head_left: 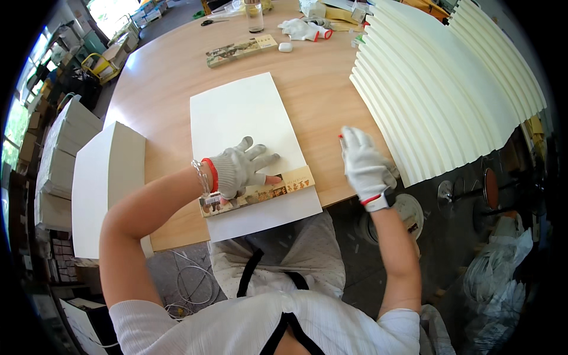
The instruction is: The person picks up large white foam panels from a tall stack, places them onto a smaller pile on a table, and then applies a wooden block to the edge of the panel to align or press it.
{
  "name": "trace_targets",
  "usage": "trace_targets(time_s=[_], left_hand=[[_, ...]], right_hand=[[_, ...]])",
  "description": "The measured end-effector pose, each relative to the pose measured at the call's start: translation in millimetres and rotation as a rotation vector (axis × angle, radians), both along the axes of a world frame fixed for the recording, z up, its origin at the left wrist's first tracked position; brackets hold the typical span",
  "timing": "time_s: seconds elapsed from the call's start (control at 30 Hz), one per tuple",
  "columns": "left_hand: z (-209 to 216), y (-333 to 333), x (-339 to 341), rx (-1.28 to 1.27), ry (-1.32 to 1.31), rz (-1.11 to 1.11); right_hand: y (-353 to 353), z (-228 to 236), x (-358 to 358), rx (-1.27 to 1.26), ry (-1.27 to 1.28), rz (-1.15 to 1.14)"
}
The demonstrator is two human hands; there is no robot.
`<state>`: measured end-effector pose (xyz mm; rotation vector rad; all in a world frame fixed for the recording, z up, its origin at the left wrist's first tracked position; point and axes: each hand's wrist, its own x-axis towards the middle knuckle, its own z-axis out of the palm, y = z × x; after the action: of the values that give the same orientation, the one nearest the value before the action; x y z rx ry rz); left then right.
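Resting atop long printed box (294, 181) in head view, gloved L hand (235, 170) has fingers spread apart; box lies across white board (242, 112) nr front edge of table (328, 100). Gloved R hand (364, 163), fingers together, is nr ribbed white stack (438, 100); can't tell if it grips anything

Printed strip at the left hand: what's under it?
A white sheet shows beyond both long edges of the printed strip, apparently beneath it. The part directly underneath is covered.
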<state>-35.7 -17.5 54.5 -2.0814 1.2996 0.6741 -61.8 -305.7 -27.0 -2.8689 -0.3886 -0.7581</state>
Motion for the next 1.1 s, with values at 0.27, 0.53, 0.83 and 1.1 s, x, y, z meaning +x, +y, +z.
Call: trace_targets(time_s=[0.27, 0.53, 0.83, 1.1], left_hand=[[-16.4, 48.6, -74.0, -0.547, -0.338, 0.654], [-79.2, 39.7, -129.0, -2.029, 1.761, 2.530], [-94.9, 86.0, -134.9, -2.317, 0.586, 1.992], [-41.0, 178.5, -228.3, -2.134, -0.577, 1.548]], right_hand=[[49.0, -46.0, 51.8, 1.154, 0.967, 0.122], [68.6, -7.2, 65.9, 1.722, 1.604, 0.474], [131.6, -37.3, 118.0, 1.558, 1.037, 0.708], [267.4, 61.7, 38.9, 1.563, 0.930, 1.054]])
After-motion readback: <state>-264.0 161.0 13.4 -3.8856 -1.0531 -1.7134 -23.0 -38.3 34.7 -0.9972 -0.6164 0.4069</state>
